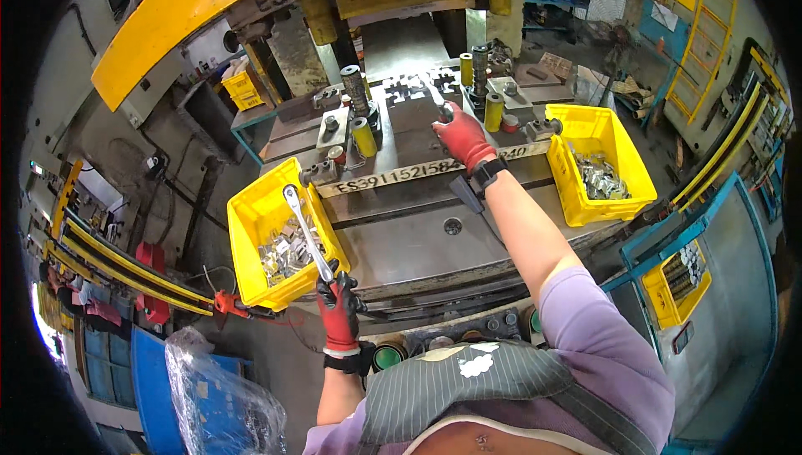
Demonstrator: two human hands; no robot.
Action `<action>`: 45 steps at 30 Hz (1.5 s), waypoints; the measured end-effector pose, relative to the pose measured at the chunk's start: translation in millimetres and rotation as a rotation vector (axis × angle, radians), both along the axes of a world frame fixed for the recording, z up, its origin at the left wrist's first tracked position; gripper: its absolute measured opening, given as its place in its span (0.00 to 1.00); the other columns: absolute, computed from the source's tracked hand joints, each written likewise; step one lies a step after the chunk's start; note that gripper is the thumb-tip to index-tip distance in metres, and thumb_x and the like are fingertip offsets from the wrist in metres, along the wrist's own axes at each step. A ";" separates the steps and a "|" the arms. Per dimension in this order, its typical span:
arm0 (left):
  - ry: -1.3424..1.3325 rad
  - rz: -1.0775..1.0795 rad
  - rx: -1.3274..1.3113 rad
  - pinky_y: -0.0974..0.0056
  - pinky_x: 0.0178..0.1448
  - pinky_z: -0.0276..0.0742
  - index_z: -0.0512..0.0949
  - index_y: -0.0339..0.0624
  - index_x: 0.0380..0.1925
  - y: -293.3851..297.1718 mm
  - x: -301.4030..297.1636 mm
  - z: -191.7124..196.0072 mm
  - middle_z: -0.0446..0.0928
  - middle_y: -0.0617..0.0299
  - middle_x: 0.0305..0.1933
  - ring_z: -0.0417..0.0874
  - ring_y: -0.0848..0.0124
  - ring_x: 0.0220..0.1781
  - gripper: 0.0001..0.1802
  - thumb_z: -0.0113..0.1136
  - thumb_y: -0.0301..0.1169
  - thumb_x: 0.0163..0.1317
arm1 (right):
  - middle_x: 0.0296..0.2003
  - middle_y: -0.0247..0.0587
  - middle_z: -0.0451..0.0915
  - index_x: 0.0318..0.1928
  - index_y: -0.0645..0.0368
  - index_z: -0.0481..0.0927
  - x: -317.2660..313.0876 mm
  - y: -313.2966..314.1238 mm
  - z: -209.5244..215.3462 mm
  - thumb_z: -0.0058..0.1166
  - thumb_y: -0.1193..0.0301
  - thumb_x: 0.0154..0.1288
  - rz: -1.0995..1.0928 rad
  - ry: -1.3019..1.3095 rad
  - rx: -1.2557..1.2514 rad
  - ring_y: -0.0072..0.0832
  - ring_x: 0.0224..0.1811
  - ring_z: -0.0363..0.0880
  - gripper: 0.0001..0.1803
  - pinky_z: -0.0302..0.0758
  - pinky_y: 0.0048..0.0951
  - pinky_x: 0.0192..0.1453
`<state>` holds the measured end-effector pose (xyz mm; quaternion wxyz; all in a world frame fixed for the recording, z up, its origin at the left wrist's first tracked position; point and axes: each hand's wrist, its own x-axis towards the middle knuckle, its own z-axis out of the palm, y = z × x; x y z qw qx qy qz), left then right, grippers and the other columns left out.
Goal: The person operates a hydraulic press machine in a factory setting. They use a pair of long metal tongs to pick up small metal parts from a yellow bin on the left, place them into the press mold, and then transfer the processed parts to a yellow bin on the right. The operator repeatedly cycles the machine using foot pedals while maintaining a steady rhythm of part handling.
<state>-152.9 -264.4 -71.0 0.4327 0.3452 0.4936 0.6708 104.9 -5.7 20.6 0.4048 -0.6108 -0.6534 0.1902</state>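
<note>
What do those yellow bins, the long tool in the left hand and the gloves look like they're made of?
Yellow bins: likely moulded plastic, uniform glossy colour, thin rims.
Long tool: looks like polished metal, silvery with bright glints.
Gloves, as on the left hand: probably knit fabric with a red rubbery coating and dark cuffs.

left hand (338, 309): red glove, grips metal tongs (307, 233) over left yellow bin (244, 242) of metal parts | right hand (462, 139): reaches onto press die (409, 121), holding a tool | right yellow bin (622, 162) beside die
</note>
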 end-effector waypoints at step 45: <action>0.407 -0.429 -0.941 0.67 0.12 0.57 0.72 0.41 0.34 -139.7 -90.8 -250.1 0.73 0.61 0.22 0.70 0.71 0.12 0.16 0.63 0.35 0.47 | 0.32 0.47 0.79 0.49 0.57 0.73 268.1 -378.8 -375.2 0.57 0.63 0.52 -0.106 0.326 -0.781 0.33 0.34 0.77 0.23 0.72 0.33 0.38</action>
